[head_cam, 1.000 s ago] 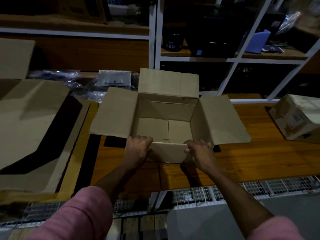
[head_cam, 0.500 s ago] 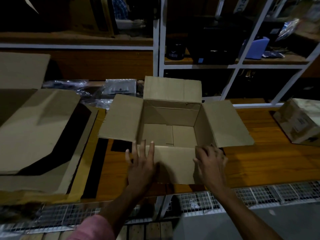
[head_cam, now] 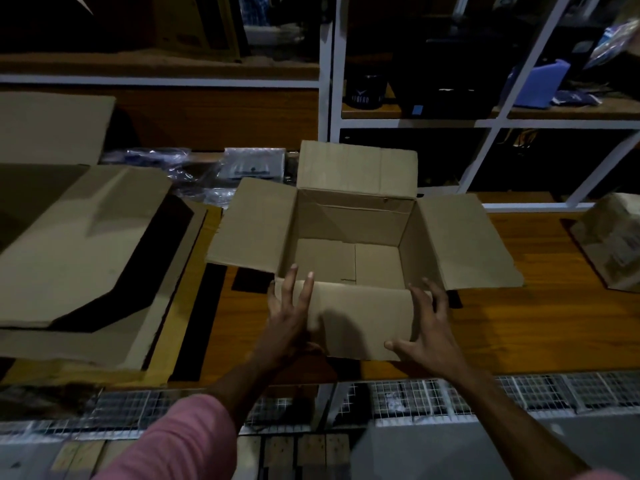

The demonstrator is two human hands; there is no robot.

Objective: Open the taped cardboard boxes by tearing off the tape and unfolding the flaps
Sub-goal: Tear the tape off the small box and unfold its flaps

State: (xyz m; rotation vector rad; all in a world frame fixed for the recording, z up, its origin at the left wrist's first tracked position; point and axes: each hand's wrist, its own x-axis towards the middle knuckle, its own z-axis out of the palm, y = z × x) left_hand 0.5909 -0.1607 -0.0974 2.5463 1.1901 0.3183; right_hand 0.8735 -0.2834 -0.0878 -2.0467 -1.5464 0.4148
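The open cardboard box (head_cam: 349, 237) sits on the table (head_cam: 519, 327), flattened cardboard (head_cam: 79, 244) close at its left and a wrapped parcel (head_cam: 616, 240) well apart on its right. The left hand (head_cam: 289, 317) and right hand (head_cam: 427, 327) press its near flap (head_cam: 360, 320) down, fingers straight and spread apart.

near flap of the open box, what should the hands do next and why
Probably lift both hands away and reach for the still-closed box at the right. The near flap already lies folded out under the open left hand and right hand, and the open box shows all four flaps spread.
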